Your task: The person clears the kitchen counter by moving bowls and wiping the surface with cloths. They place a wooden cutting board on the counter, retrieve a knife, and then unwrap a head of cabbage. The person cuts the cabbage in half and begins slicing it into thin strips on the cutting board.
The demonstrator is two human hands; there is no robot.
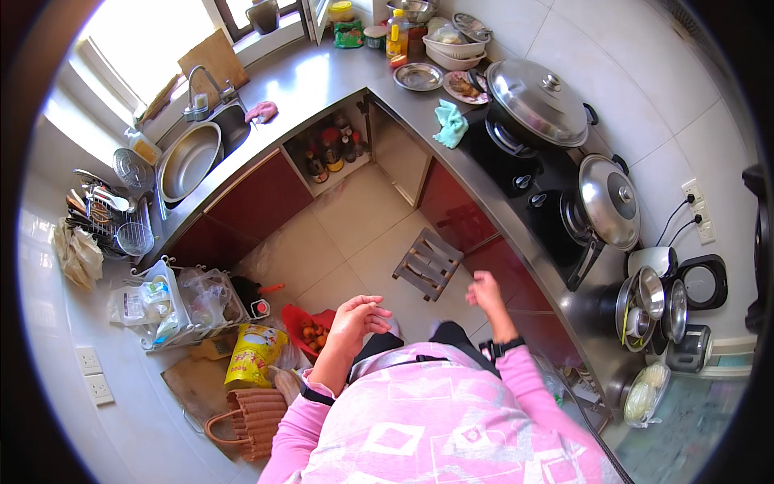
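Note:
My left hand (357,319) is raised in front of my body, palm partly turned in, fingers loosely apart and holding nothing. To its right, my right hand (485,291) hangs in the air near the red cabinet doors, fingers slightly curled, with nothing seen in it. Between and beyond the hands a small slatted stool (429,264) stands on the tiled floor. A red bag or basin of orange fruit or vegetables (313,336) lies left of my left hand, beside a yellow printed bag (255,356).
An open corner cabinet (332,148) holds bottles. The steel counter (302,75) bends around the floor, with a metal basin (192,162) at the sink and lidded pans (535,100) on the black stove (511,175). A woven basket (257,423) and a plastic rack (181,302) stand at the left.

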